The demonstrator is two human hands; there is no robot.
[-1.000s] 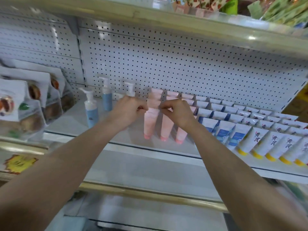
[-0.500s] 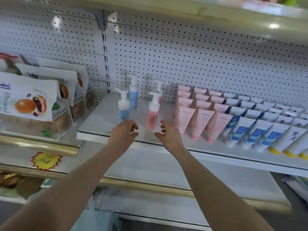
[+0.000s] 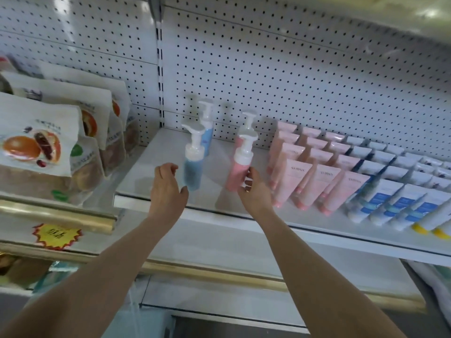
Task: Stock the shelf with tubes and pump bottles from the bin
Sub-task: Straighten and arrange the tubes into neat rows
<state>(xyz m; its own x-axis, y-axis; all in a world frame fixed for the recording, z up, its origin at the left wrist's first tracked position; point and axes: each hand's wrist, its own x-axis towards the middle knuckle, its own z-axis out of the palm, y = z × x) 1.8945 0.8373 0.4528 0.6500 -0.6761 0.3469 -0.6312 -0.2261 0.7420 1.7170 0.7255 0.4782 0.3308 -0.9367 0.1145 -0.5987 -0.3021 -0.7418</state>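
Pump bottles stand near the left end of a white shop shelf point(image 3: 156, 172), in two short files running front to back. The front blue pump bottle point(image 3: 192, 172) is blurred, with a rear blue pump bottle point(image 3: 207, 135) behind it. Just to its right the front pink pump bottle point(image 3: 238, 169) leans slightly, with a rear pink pump bottle point(image 3: 245, 132) behind it by the pegboard point(image 3: 292, 81). Two bare forearms reach up from the bottom of the view. The left hand point(image 3: 167, 189) is cupped in a loose, spread curve just beside the front blue pump bottle, thumb near its base; I cannot tell whether it touches. The right hand point(image 3: 255, 191) has its thumb and curled fingertips against the lower right side of the front pink pump bottle; whether they close round it cannot be told. To the right, pink tubes point(image 3: 314, 181) stand cap down in neat rows, then white and blue tubes point(image 3: 395, 201). At far left, on a neighbouring shelf, snack bags point(image 3: 41, 147) picture orange fruit, above a yellow starburst price sticker point(image 3: 56, 236).
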